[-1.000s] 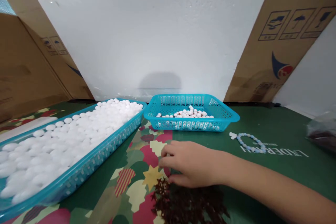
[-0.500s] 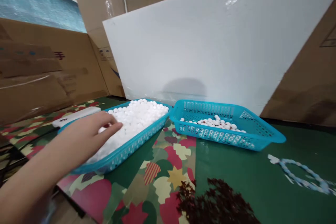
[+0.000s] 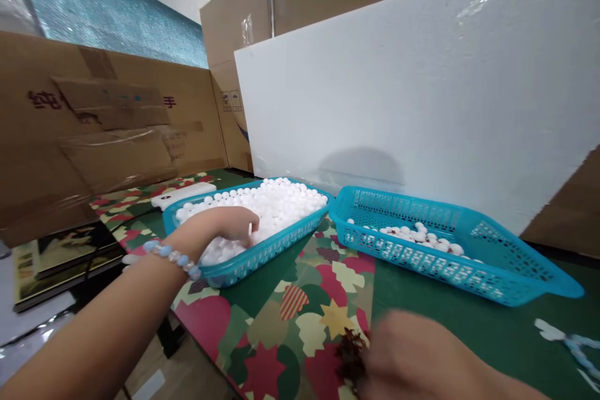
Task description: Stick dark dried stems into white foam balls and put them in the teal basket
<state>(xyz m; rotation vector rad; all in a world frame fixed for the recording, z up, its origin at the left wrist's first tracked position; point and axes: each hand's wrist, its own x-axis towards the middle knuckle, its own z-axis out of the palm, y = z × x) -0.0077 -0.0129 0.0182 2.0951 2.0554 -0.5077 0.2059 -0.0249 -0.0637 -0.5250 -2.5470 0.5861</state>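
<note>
My left hand (image 3: 229, 225) reaches into the left blue basket (image 3: 276, 247), its fingers curled down among the white balls (image 3: 281, 200) that fill it. A pale blue bead bracelet (image 3: 173, 257) circles that wrist. Whether the fingers hold a ball is hidden. My right hand (image 3: 422, 356) is a blur at the bottom, lying over a small pile of dark red pieces (image 3: 351, 356) on the patterned tablecloth. A second blue basket (image 3: 445, 262) to the right holds a thin layer of small white beads (image 3: 412, 234).
A white foam board (image 3: 422, 94) and cardboard sheets (image 3: 94, 125) wall in the table's back and left. A white device (image 3: 182, 195) lies behind the left basket. Another bead bracelet (image 3: 576, 347) lies at the far right. The table's edge drops off at the lower left.
My view has swung left. My left hand has come in and gone into the basket of white balls. My right hand, out of view half a second ago, is back at the dark red pile.
</note>
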